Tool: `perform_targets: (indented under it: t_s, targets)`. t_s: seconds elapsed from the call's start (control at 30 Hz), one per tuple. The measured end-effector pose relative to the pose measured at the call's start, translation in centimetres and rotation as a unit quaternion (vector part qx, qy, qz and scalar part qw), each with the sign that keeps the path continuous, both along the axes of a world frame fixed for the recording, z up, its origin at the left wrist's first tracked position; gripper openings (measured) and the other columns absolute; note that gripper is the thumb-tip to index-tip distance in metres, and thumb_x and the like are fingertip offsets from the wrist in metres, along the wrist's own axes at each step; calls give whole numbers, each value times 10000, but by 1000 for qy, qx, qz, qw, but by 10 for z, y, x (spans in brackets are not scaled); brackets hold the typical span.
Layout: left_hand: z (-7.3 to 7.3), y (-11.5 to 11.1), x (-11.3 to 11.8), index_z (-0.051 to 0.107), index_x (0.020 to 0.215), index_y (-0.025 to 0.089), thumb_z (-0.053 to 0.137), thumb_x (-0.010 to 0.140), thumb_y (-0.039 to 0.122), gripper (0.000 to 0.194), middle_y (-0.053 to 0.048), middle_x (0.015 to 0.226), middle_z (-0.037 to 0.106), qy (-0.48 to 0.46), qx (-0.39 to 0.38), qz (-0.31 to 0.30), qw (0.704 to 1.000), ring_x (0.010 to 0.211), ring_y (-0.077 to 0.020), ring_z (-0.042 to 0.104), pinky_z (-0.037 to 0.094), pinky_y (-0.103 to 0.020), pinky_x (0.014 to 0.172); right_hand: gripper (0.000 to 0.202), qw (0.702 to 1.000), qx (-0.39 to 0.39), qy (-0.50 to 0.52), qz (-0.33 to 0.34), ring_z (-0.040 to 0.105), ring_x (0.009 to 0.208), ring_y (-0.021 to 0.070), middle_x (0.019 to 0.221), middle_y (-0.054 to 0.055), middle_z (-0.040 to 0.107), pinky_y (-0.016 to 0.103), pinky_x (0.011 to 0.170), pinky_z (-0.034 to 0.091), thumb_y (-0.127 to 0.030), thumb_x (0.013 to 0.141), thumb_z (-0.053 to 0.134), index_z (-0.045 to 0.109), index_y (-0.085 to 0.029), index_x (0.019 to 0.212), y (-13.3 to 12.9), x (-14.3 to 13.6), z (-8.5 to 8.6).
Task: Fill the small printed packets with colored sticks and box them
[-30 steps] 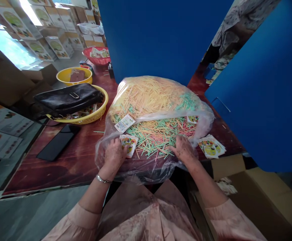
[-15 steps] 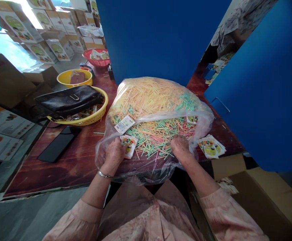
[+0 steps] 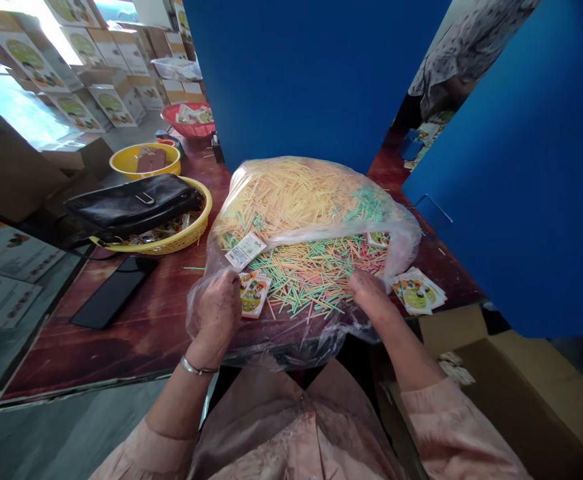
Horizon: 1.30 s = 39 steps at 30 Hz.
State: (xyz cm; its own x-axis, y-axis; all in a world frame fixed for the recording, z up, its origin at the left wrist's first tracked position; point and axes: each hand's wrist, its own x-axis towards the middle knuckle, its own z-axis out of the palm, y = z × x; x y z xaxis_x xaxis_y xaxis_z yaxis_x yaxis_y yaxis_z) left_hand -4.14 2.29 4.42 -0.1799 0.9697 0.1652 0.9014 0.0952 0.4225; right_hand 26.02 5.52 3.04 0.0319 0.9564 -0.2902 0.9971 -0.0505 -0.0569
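Observation:
A large clear plastic bag (image 3: 404,248) lies on the table, filled with thin candy-like sticks (image 3: 306,267) in yellow, green and pink. My left hand (image 3: 220,301), a metal bangle at its wrist, is closed at the bag's left edge. It is against a small printed packet (image 3: 254,295); its fingertips are turned away, so what they hold is hidden. My right hand (image 3: 368,291) is closed at the right of the loose sticks, fingertips down among them. Another packet (image 3: 245,251) rests on the bag's fold, and one more (image 3: 379,239) lies at the right of the sticks.
Several packets (image 3: 418,291) lie right of the bag. To the left are a phone (image 3: 115,293), a black handbag (image 3: 136,203) on a yellow basket (image 3: 181,239), and a yellow bowl (image 3: 171,160). Blue panels (image 3: 301,80) stand behind and right. An open carton (image 3: 516,393) is below right.
My left hand has drawn slightly left, showing more of the packet beside it. My right hand has shifted a little right over the sticks. The whole view has slid slightly.

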Motion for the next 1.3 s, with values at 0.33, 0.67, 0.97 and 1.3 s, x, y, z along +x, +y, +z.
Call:
perform_targets:
  t_s: [0.33,0.67,0.97,1.3]
  targets:
    - [-24,-2,39,520,740,186,568,731,387,207,39,597,537,-448,-58,-47,891,517,-93,466,358,-197,487,245,996,76,39,11,605,853,190,918,109,658,247,691,408,-194,880,350,556,-145,1003,5,-9,-9]
    - [-10,-10,59,453,630,190,494,793,324,214,51,581,438,-274,-51,-97,955,579,-93,397,311,-211,555,270,993,88,73,13,627,808,214,885,136,666,280,688,430,-183,853,374,550,-136,1053,14,-11,-10]
    - [-23,-10,68,459,694,196,506,792,372,207,47,610,454,-451,-71,-113,883,563,-91,410,321,-204,511,171,792,106,587,-126,576,604,132,696,-9,594,283,643,494,-360,727,497,510,-197,779,28,-20,-35]
    - [-18,-12,68,406,589,185,509,788,322,262,54,574,374,-322,-33,-127,938,580,-88,343,284,-215,550,190,865,136,482,-36,581,632,140,649,-5,605,296,686,482,-368,801,453,520,-194,767,26,-28,-25]
